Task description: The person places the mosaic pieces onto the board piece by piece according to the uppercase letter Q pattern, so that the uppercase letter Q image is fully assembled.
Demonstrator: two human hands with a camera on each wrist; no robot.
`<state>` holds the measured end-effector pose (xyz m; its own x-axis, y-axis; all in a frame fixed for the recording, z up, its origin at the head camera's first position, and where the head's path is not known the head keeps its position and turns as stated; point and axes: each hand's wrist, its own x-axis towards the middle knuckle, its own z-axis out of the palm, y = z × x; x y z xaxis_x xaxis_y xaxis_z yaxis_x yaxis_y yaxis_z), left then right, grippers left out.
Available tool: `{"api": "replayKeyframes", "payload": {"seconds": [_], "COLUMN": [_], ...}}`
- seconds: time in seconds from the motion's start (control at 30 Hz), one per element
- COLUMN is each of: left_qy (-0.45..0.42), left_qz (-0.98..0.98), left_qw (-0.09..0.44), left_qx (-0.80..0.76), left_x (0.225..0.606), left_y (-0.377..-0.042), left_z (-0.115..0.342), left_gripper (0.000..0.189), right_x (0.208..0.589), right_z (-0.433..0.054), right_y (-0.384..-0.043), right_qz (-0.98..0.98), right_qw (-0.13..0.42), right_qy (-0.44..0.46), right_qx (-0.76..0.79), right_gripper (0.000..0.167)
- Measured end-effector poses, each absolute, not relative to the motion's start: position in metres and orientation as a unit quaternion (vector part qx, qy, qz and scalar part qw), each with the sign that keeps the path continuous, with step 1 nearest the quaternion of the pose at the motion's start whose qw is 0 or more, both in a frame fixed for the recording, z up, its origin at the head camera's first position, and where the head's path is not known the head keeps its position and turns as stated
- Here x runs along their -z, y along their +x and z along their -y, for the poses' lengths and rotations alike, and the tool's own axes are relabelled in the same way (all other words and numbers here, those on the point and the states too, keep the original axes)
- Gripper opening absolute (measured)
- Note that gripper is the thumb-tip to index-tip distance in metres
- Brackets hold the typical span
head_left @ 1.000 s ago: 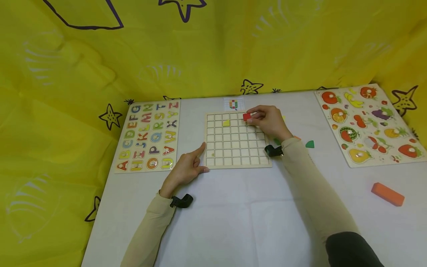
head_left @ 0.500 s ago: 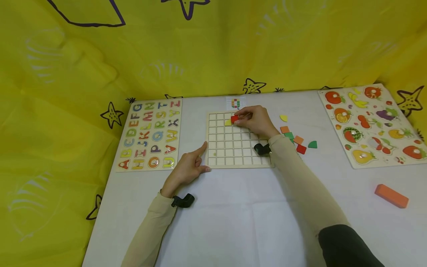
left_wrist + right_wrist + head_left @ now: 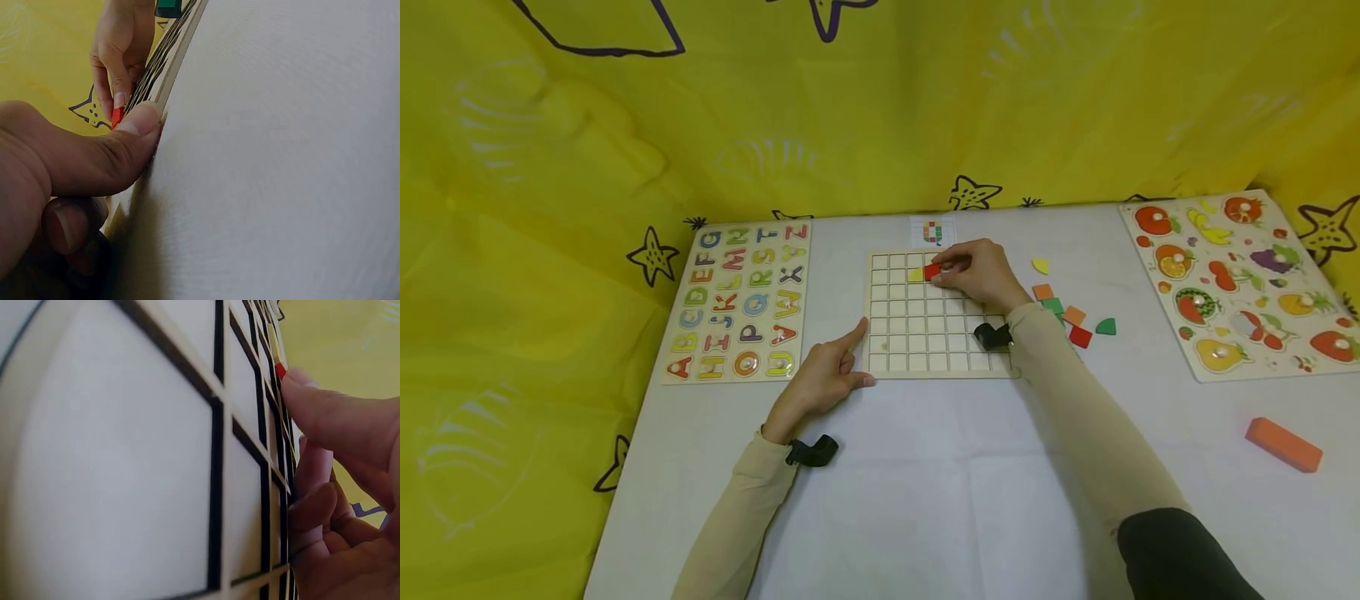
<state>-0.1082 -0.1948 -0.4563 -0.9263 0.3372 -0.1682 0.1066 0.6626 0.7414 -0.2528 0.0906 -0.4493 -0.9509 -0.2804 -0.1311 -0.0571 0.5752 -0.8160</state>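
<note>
A wooden grid board with square cells lies mid-table. My right hand pinches a red square tile between thumb and fingertips at the board's upper rows. The tile sits right beside a yellow tile in the neighbouring cell. In the right wrist view, the thumb presses at the red tile's edge. My left hand braces the board's lower left corner, its index finger straight against the left side and its thumb at the near edge. Its other fingers are bent.
Right of the board lie loose tiles: a yellow quarter-round, orange, green and red squares, and a green quarter-round. A small pattern card lies behind the board. An alphabet puzzle, a fruit puzzle and an orange block flank it.
My right hand has carried the red tile leftward across the board and lowered it beside the yellow tile. The loose tiles on the right have come into view. My left hand stays at the corner.
</note>
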Motion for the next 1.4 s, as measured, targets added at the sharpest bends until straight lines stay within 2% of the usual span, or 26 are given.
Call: {"api": "replayKeyframes", "payload": {"seconds": [0.37, 1.13, 1.4], "left_qy": [0.115, 0.121, 0.122], "left_qz": [-0.898, -0.897, -0.899], "left_qw": [0.152, 0.147, 0.146], "left_qx": [-0.397, -0.400, -0.395], "left_x": [0.455, 0.455, 0.456], "left_y": [-0.108, -0.108, -0.107], "left_z": [0.194, 0.194, 0.194], "left_gripper": [0.093, 0.093, 0.092], "right_x": [0.452, 0.448, 0.440], "right_z": [-0.095, -0.095, -0.118], "right_y": [-0.258, -0.254, -0.252], "right_qz": [-0.880, -0.880, -0.880], "right_qw": [0.141, 0.133, 0.106], "right_qy": [-0.089, -0.081, -0.077], "right_qx": [0.444, 0.449, 0.457], "right_gripper": [0.034, 0.032, 0.035]}}
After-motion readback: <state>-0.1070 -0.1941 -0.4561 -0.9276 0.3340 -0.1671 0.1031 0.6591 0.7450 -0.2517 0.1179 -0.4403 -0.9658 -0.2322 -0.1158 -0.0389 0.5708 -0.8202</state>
